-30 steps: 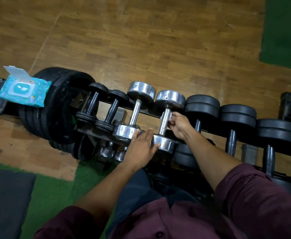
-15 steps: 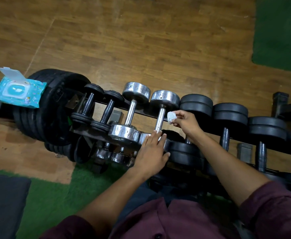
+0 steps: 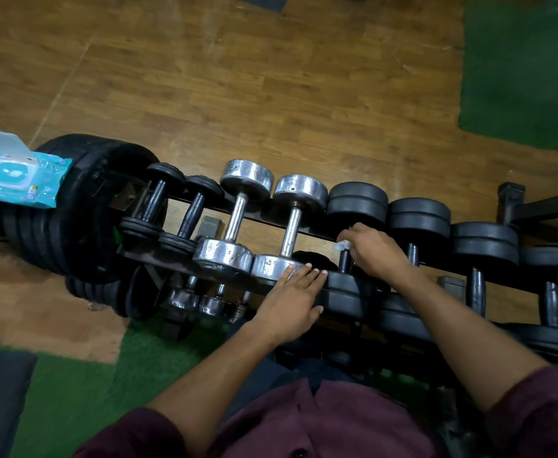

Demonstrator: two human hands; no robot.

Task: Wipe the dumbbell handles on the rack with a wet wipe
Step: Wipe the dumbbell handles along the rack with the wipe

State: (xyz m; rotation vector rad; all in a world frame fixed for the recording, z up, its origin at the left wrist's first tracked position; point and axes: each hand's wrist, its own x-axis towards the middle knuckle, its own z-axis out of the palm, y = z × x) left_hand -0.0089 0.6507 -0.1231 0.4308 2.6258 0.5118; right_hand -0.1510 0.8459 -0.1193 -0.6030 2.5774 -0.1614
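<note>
Dumbbells [image 3: 290, 226] — two chrome, two hands [image 3: 292, 300], one wipe [image 3: 342, 245].

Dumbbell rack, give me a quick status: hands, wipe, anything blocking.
Right hand pinching wet wipe at black dumbbell handle. Left hand flat, open, bracing on chrome dumbbell. Nothing blocking.

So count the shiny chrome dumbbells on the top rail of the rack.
2, side by side mid-rail: the left chrome dumbbell and the right chrome dumbbell, whose near end the left hand rests on. Smaller chrome ends show on the rail below; more may be hidden.
</note>
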